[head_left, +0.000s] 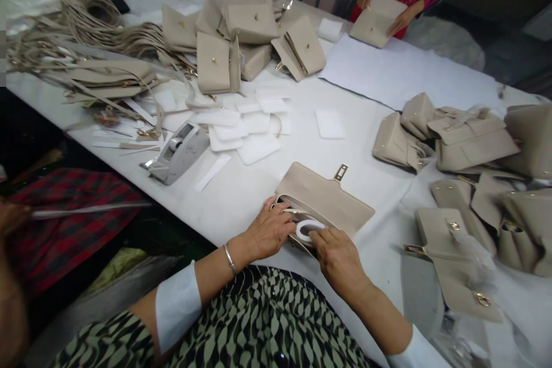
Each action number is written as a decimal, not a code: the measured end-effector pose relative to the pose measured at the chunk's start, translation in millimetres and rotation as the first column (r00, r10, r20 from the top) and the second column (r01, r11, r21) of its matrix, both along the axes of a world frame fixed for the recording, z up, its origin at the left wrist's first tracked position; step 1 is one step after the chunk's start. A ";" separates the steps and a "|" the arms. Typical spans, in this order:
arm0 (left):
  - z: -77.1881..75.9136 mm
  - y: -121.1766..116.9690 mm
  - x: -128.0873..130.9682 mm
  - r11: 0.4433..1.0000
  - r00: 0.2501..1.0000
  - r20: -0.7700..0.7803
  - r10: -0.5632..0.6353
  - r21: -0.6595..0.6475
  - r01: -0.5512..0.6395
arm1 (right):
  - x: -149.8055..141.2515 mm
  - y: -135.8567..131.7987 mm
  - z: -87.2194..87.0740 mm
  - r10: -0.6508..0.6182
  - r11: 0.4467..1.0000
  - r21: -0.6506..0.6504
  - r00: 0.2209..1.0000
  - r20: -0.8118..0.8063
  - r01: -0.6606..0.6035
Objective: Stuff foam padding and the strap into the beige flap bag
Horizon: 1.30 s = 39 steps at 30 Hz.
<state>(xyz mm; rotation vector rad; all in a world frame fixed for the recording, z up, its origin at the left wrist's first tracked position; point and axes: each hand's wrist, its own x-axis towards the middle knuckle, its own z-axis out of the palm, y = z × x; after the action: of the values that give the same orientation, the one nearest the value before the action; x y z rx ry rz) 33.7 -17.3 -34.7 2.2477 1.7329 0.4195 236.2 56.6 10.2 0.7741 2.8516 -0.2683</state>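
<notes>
A beige handbag [323, 195] lies at the table's near edge with its flap folded back and a gold clasp plate [341, 171] at the flap's end. My left hand [269, 230] is closed on the left side of the bag's opening, holding its rim. A curled white foam piece [305, 229] sits in the mouth of the bag. My right hand [338, 256] pinches that foam piece at its right end, partly inside the opening. The fingertips of my right hand are partly hidden by the bag.
White foam pads [259, 149] lie beyond the bag, beside a grey tape dispenser [181, 152]. Beige bags [252, 23] are heaped at the back, more bags [470, 144] at the right. Straps [95, 23] lie at far left. Across the table, a person handles another bag [379, 20].
</notes>
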 end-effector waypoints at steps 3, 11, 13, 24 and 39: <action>-2.3 0.2 2.7 1.000 1.000 0.019 0.006 0.007 -0.006 | -8.2 8.5 6.5 0.073 0.997 -0.019 0.988 0.135 -0.071; -5.0 -5.0 -5.7 0.995 0.994 0.092 -0.052 0.094 0.043 | -22.8 15.7 27.1 0.169 0.982 -0.132 0.941 0.293 -0.135; -8.1 -7.8 -9.9 0.988 0.989 0.127 -0.076 0.144 0.058 | -27.2 13.5 28.5 0.095 0.991 -0.115 0.947 0.306 -0.063; -7.6 -4.3 -7.1 0.950 0.910 0.404 0.090 0.239 -0.200 | -57.1 1.7 6.4 -0.165 0.986 0.073 0.955 0.248 0.151; 15.8 40.0 -19.8 0.804 0.835 0.239 0.496 -0.491 -0.337 | -54.0 -8.5 -11.2 -0.202 0.936 -0.236 0.947 0.248 0.261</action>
<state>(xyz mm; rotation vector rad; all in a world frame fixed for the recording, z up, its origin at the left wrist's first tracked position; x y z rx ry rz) 13.9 22.7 -18.8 1.3681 1.8918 0.4456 182.2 48.1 -1.1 1.0140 2.4495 -0.5497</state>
